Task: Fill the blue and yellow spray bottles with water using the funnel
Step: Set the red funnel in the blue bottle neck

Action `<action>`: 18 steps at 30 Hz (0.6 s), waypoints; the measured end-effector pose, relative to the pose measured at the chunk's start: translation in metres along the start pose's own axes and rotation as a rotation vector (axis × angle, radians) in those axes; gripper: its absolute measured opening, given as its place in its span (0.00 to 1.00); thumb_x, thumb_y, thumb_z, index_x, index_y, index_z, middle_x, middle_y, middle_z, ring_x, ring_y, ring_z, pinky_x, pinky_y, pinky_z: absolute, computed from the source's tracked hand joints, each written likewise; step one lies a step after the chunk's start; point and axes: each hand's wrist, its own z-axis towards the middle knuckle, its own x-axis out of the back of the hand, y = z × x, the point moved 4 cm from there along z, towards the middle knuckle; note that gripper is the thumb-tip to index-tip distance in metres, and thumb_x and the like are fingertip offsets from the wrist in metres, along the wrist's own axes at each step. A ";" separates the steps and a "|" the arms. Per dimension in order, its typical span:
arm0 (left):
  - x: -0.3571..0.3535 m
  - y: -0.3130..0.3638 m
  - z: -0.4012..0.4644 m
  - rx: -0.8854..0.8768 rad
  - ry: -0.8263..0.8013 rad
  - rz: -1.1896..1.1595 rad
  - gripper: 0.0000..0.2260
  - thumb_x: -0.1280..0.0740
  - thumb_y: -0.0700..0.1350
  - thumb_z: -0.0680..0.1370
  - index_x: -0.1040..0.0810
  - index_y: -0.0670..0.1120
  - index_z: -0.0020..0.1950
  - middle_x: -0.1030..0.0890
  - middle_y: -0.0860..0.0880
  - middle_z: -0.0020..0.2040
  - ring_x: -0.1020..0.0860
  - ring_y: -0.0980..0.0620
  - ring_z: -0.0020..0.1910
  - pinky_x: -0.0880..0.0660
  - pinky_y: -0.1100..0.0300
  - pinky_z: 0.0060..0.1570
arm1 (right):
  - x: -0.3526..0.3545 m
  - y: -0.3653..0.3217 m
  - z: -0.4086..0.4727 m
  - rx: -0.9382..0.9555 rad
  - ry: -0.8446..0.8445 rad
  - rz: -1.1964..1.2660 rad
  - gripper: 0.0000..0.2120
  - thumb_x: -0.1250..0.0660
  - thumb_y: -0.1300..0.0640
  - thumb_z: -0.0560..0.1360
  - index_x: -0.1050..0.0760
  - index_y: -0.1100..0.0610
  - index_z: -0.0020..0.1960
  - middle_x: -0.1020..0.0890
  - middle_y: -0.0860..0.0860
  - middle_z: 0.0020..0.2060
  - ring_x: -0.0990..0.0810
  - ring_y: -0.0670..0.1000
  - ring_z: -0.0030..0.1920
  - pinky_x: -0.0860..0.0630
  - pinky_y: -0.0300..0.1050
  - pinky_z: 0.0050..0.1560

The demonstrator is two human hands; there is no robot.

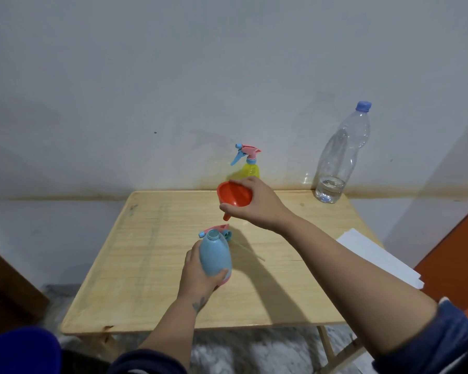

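The blue spray bottle (216, 254), uncapped, stands mid wooden table (146, 265), the left hand (200, 271) gripping it. Beyond it the right hand (257, 203) clasps the red funnel (234, 197). Farther behind stand the yellow spray bottle (250, 168) and clear water bottle (341, 157), no labels, against the pale wall (173, 76).

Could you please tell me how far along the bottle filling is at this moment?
Early. Done: the blue spray bottle is open, its spray head lying on the table. In hand: the left hand holds that bottle; the right hand holds the funnel above it. Left: seating it, pouring from the water bottle, then the capped yellow spray bottle.
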 end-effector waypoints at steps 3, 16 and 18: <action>-0.001 -0.001 0.002 0.020 -0.001 0.009 0.39 0.22 0.43 0.65 0.37 0.51 0.72 0.31 0.51 0.62 0.30 0.53 0.56 0.32 0.61 0.49 | -0.003 -0.009 0.001 0.030 -0.041 -0.005 0.35 0.25 0.43 0.67 0.31 0.51 0.70 0.27 0.47 0.62 0.28 0.47 0.61 0.27 0.44 0.61; -0.004 -0.007 0.011 0.072 -0.016 -0.008 0.40 0.21 0.43 0.64 0.35 0.48 0.71 0.27 0.50 0.64 0.26 0.48 0.61 0.28 0.64 0.47 | -0.038 -0.008 0.000 0.060 -0.170 -0.126 0.38 0.23 0.41 0.64 0.29 0.53 0.69 0.27 0.49 0.62 0.28 0.49 0.63 0.28 0.46 0.63; -0.004 -0.007 0.011 0.080 -0.015 -0.016 0.39 0.21 0.42 0.64 0.35 0.48 0.71 0.27 0.50 0.64 0.26 0.48 0.61 0.28 0.62 0.49 | -0.045 -0.007 -0.001 0.066 -0.189 -0.177 0.39 0.24 0.40 0.64 0.30 0.53 0.70 0.27 0.49 0.63 0.30 0.50 0.64 0.30 0.46 0.64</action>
